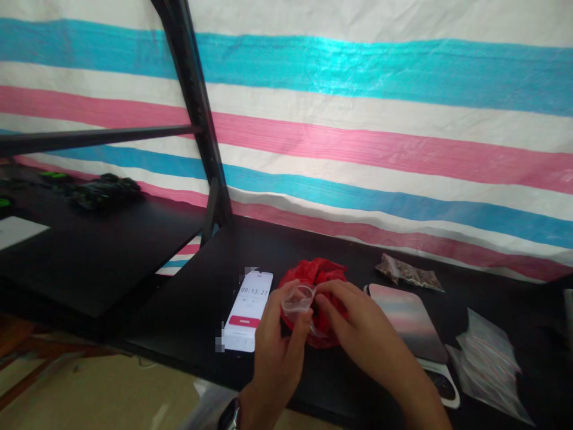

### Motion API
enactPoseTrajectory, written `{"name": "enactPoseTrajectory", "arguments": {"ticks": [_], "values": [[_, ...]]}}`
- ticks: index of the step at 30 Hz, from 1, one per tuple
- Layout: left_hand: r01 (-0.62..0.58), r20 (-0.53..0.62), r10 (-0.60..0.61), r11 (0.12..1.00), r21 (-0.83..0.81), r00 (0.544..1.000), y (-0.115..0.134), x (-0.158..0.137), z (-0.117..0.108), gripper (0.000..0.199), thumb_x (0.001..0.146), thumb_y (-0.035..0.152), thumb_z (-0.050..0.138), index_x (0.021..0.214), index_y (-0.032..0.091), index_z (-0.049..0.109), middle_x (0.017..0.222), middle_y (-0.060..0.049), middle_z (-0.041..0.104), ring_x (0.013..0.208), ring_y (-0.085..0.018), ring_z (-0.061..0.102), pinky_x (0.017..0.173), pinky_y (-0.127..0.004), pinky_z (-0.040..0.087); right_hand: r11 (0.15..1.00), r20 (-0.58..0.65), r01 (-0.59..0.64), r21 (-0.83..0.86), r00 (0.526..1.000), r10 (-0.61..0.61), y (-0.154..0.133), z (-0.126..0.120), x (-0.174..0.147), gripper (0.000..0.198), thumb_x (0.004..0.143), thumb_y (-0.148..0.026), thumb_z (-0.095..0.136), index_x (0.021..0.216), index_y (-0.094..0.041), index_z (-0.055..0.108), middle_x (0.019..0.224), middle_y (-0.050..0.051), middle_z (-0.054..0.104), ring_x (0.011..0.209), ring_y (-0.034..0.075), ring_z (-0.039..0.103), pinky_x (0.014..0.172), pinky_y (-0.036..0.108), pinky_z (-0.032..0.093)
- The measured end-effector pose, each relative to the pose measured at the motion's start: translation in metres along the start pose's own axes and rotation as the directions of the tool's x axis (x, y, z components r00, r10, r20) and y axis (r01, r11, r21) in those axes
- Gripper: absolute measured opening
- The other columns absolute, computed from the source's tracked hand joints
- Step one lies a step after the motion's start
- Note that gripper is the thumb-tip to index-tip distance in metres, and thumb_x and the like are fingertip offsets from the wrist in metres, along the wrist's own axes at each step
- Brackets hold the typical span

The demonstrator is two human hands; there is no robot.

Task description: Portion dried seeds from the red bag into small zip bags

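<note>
A small clear plastic bag [297, 303] has its mouth spread into a round opening. My left hand [280, 334] is closed around it, thumb at the near side and fingers behind. At the bag's right edge, my right hand [353, 313] pinches with its thumb and forefinger; its other fingers are partly hidden. Beneath and behind both hands sits a crumpled red plastic bag [320, 269], its contents mostly covered by the hands. Left of it, a phone [244, 331] lies face up with a running-time display.
To the right is a small scale [403, 310] with a shiny metal plate. Behind it lies a filled clear bag of small brownish pieces [412, 273]. Flat clear zip bags [487, 364] are stacked at the far right. A black upright post [192, 95] rises at the left beside another black table [102, 257].
</note>
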State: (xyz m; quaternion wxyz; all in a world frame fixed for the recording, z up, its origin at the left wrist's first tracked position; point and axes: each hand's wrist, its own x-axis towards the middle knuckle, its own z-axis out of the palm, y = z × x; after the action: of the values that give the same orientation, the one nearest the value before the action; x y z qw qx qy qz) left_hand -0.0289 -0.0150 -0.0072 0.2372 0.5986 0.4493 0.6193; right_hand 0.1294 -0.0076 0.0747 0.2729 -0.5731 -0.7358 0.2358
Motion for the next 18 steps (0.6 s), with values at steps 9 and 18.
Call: {"name": "enactPoseTrajectory", "arguments": {"ticks": [9, 18], "values": [[0.133, 0.162, -0.144, 0.988, 0.075, 0.976, 0.0, 0.007, -0.006, 0.031, 0.101, 0.041, 0.067, 0.127, 0.023, 0.07, 0.12, -0.008, 0.081, 0.109, -0.025, 0.078, 0.094, -0.039, 0.063, 0.732, 0.003, -0.262, -0.63, 0.941, 0.339, 0.02, -0.008, -0.009, 0.033, 0.109, -0.029, 0.049, 0.115, -0.019, 0.08, 0.107, 0.016, 0.083, 0.104, 0.035, 0.076, 0.084, 0.042, 0.05], [0.1, 0.341, -0.177, 0.968, 0.231, 0.923, 0.008, 0.003, -0.008, 0.019, 0.1, 0.038, 0.067, 0.113, 0.026, 0.073, 0.106, -0.006, 0.084, 0.092, -0.027, 0.081, 0.077, -0.036, 0.06, 0.907, -0.127, -0.126, -0.402, 0.989, 0.081, 0.046, 0.004, 0.022, 0.026, 0.104, -0.021, 0.057, 0.12, -0.017, 0.077, 0.12, 0.013, 0.078, 0.112, 0.03, 0.068, 0.099, 0.039, 0.048]]}}
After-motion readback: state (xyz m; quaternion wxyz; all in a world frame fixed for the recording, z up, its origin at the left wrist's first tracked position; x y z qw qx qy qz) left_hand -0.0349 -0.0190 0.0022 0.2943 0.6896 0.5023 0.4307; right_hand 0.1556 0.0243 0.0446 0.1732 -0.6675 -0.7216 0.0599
